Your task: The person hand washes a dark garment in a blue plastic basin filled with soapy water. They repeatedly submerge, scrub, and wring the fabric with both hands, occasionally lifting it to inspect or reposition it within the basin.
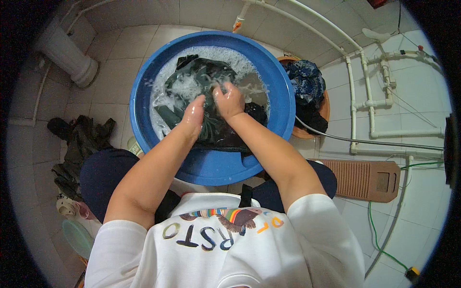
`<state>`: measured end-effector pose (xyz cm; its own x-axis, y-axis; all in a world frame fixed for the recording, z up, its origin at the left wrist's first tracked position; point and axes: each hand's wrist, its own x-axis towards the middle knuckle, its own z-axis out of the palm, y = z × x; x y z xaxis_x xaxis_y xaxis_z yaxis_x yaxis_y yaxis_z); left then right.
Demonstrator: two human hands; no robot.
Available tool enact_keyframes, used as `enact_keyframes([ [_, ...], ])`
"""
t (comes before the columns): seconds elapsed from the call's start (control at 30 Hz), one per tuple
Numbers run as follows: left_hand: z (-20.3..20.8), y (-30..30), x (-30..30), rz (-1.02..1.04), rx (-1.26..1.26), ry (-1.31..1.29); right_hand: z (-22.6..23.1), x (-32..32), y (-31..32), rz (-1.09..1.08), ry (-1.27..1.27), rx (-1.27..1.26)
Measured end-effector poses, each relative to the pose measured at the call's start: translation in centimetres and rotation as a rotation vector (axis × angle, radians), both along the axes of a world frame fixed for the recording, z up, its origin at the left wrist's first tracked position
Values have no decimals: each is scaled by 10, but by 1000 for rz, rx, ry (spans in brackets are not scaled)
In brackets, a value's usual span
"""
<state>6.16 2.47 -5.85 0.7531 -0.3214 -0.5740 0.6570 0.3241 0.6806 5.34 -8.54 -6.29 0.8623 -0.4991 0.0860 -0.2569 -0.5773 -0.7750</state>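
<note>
A large blue basin (pixel 144 86) holds foamy water and soaking clothes. In it lies a dark green garment (pixel 168 115), wet and bunched, with suds and splashing water over it. My left hand (pixel 194 115) is at the garment's near left part, wet, thumb side up; its other fingers are mostly hidden. Close beside it, my right hand (pixel 230 102) has its fingers curled at the garment's folds, though the fingertips are partly lost in splashes. Black cloth (pixel 256 113) lies in the water right of my right wrist.
An orange-brown tub (pixel 325 108) of dark clothes, including a blue camouflage-patterned piece (pixel 305 82), stands right of the basin. A brown washboard (pixel 367 180) lies at the right. Dark clothing (pixel 86 144) is on the floor at left. White pipes (pixel 370 96) and a hose (pixel 355 141) run at the right.
</note>
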Motion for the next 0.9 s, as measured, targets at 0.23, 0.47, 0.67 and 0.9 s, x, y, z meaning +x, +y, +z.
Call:
enact_keyframes([
  [0.23, -40, 9, 10, 94, -264, 79, 22, -24, 47, 463, -430, -158],
  [0.47, 0, 1, 15, 26, -305, 232, -32, 25, -104, -22, 480, 34],
  [0.67, -3, 20, 30, -1, -660, 234, -147, 6, -148, 262, 849, -153],
  [0.9, 2, 25, 31, 93, -499, 225, -54, 11, -85, -33, 344, -220],
])
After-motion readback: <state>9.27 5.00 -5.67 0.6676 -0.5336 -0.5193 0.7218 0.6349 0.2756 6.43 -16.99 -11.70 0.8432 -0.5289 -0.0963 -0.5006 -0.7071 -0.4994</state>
